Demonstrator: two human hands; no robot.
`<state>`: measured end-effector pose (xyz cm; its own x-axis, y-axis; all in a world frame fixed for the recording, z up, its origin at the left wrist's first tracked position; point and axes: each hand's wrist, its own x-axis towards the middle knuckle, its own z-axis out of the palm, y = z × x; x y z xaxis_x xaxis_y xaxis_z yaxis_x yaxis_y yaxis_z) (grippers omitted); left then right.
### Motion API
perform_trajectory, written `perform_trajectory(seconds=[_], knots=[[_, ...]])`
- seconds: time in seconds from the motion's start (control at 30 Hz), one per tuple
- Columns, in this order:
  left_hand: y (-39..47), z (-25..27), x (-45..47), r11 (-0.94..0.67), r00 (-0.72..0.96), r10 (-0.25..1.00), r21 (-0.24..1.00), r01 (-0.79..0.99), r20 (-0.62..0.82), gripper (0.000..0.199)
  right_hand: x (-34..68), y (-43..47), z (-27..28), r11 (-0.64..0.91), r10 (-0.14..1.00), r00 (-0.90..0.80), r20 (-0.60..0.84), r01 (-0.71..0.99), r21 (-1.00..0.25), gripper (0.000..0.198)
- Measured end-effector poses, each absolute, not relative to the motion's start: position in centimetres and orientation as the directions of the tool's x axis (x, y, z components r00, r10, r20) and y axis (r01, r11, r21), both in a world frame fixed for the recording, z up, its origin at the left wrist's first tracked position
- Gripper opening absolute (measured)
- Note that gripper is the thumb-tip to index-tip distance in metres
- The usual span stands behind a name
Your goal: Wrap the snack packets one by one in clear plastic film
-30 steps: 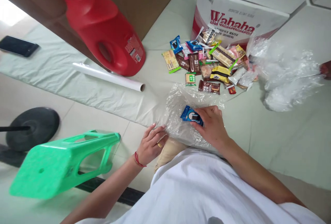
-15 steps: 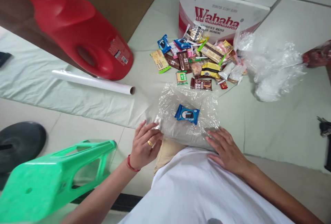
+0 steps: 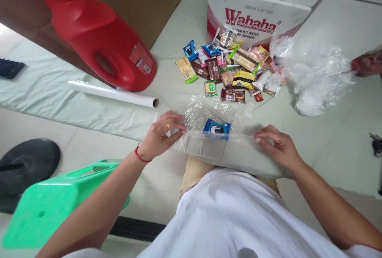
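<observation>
A clear plastic sheet is stretched between my two hands at the table's near edge. My left hand, with a ring and a red wrist cord, pinches its left near corner. My right hand pinches the right near corner between thumb and fingers. On the sheet lies a blue snack packet; the raised near edge of the film partly covers it. The far part of the sheet stays crinkled on the table, just short of a brown cocoa packet.
Wrapped snacks lie heaped before a Wahaha carton. Crumpled clear plastic sits to their right. At left are a white roll, a red jug and a phone. A green stool stands below left.
Both hands have taken hold of the sheet's near corners, moved outward and lifted the edge. The near part of the film now folds up over the blue packet.
</observation>
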<state>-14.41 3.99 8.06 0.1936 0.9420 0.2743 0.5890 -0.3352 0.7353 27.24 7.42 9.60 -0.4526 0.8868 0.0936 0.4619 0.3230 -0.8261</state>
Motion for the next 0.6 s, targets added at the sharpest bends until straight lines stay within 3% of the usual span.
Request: perform_trajectory(seconds=[0.17,0.27,0.33,0.4,0.5,0.57,0.6], knots=[[8.1,8.0,-14.7,-0.126,0.190,0.981,0.862,0.491,0.035,0.031,26.9,10.4,9.2,-0.040,0.939,-0.290,-0.187,0.446,-0.894,0.035],[9.6,6.8,-14.6,0.023,0.156,0.981,0.868,0.496,-0.115,0.043,26.6,11.5,8.5,-0.145,0.923,-0.261,-0.282,0.441,-0.886,0.047],[10.3,6.0,-14.6,0.039,0.135,0.981,0.828,0.559,-0.137,0.046,26.5,11.8,7.9,-0.171,0.910,-0.253,-0.329,0.494,-0.852,0.053],[10.6,5.7,-14.7,-0.039,0.104,0.994,0.754,0.656,-0.039,0.044,26.6,11.9,7.5,-0.179,0.900,-0.236,-0.366,0.565,-0.806,0.057],[9.8,7.1,-14.8,-0.107,-0.120,0.940,0.610,0.785,0.319,0.031,26.7,11.7,7.4,-0.177,0.891,-0.228,-0.392,0.621,-0.763,0.057],[8.2,9.0,-14.5,-0.082,-0.305,0.746,0.535,0.841,0.593,0.020,26.8,11.7,7.5,-0.177,0.885,-0.232,-0.403,0.632,-0.754,0.057],[7.2,10.0,-14.2,-0.105,-0.317,0.634,0.485,0.868,0.705,0.016,26.8,11.6,7.6,-0.182,0.882,-0.233,-0.410,0.634,-0.751,0.057]])
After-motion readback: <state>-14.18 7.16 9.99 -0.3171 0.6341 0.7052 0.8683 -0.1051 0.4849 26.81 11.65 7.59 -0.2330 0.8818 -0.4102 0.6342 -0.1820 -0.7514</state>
